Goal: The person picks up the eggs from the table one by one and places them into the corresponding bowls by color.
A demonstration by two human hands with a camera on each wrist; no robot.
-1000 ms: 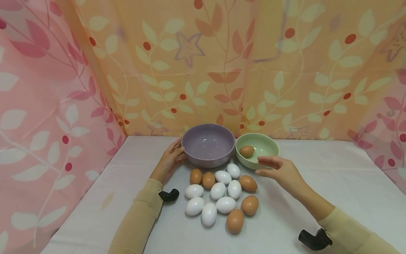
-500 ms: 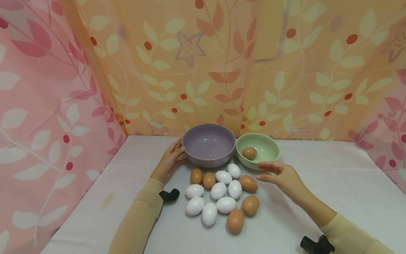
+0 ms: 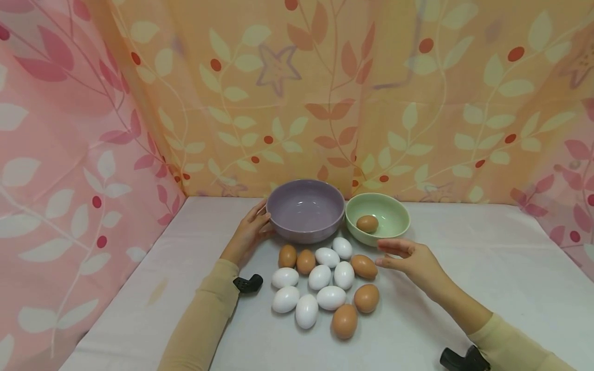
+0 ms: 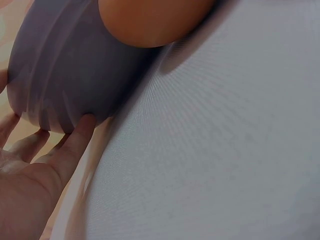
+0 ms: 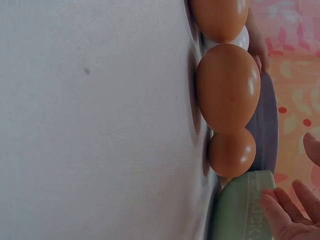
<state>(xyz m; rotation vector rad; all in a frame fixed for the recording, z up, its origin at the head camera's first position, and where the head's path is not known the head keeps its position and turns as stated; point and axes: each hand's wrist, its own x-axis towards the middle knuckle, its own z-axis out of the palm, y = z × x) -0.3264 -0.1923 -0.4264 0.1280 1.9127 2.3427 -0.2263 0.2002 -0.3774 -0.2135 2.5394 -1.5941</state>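
Note:
My left hand (image 3: pixel 248 233) rests its fingertips against the left side of a large purple bowl (image 3: pixel 303 235); the left wrist view shows the fingers (image 4: pixel 75 147) spread along the bowl's outer wall. Right beside it stands a smaller green bowl (image 3: pixel 393 222) with one brown egg (image 3: pixel 367 223) inside. My right hand (image 3: pixel 415 264) hovers at the green bowl's front rim, thumb and fingers apart and holding nothing. Just left of its thumb lies a brown egg (image 3: pixel 364 267). In the right wrist view, the right fingers (image 5: pixel 277 215) overlap the green bowl's lettered wall.
Several white eggs (image 3: pixel 307 312) and brown eggs (image 3: pixel 344 321) lie loose on the white-covered table (image 3: pixel 403 330) in front of the bowls. Behind the table hangs an orange leaf-patterned curtain (image 3: pixel 185 103); a pink curtain (image 3: pixel 60 154) hangs at the left.
My right hand has come down and slightly toward me from the green bowl's inside edge. The brown egg in that bowl has rolled a little right. The left hand stays put.

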